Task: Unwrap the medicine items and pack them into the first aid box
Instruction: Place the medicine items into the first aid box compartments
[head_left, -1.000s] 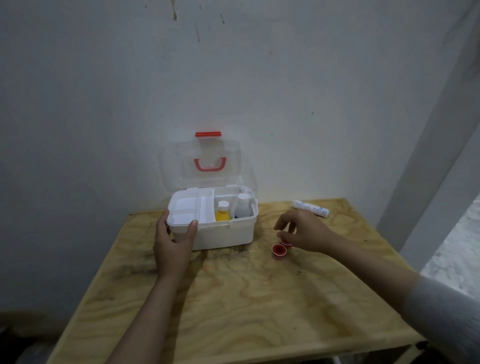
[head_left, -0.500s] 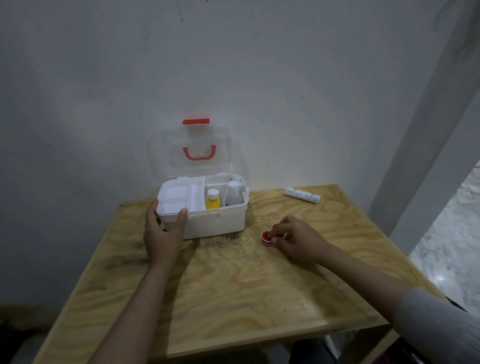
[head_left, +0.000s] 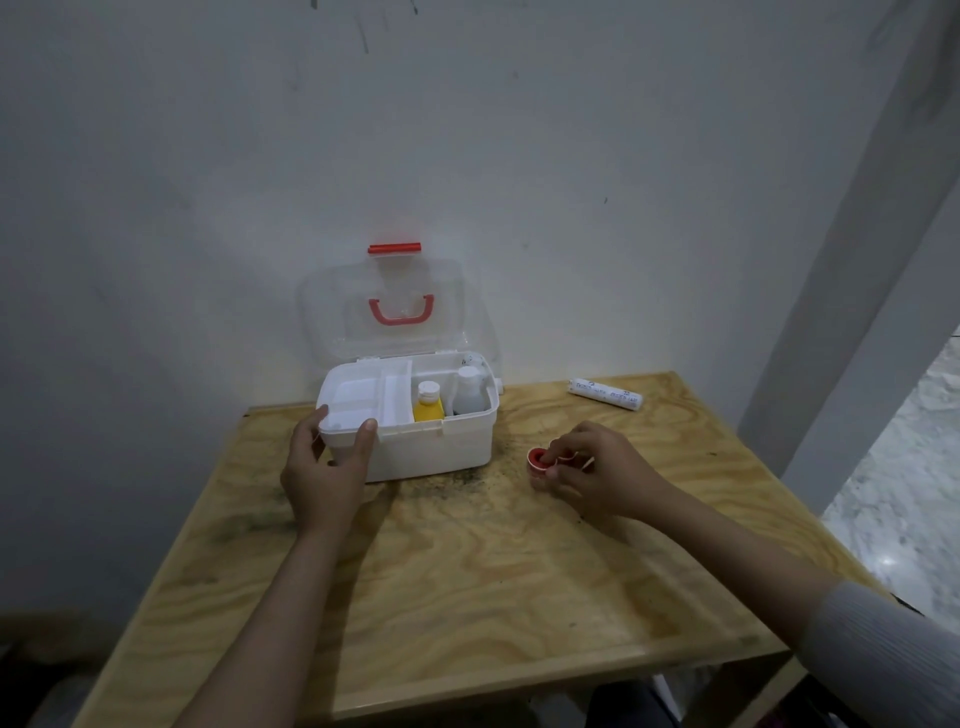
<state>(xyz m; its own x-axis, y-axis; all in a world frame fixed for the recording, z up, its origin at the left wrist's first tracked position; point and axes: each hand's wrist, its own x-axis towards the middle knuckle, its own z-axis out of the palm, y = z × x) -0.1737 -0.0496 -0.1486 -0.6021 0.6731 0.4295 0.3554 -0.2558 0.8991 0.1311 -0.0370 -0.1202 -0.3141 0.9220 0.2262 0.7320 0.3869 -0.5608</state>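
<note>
I pinch both red tape rolls (head_left: 543, 461) in my right hand (head_left: 602, 475) (left hand (head_left: 327, 467) gripping first aid box (head_left: 431, 447) steady), lifting them together.

Wooden table (head_left: 467, 571). White first aid box (head_left: 431, 447) at centre-rear, clear lid (head_left: 395, 312) upright; yellow bottle (head_left: 428, 402) and white bottle (head_left: 470, 389) stand in its right compartment. Left hand (head_left: 327, 467) grips the box's 9 o'clock front corner. Right hand (head_left: 597, 470), at 3 o'clock of the box, pinches red-rimmed tape rolls (head_left: 540, 460). Wrapped white roll (head_left: 605, 395) lies at 1 o'clock, near the table's rear edge.
</note>
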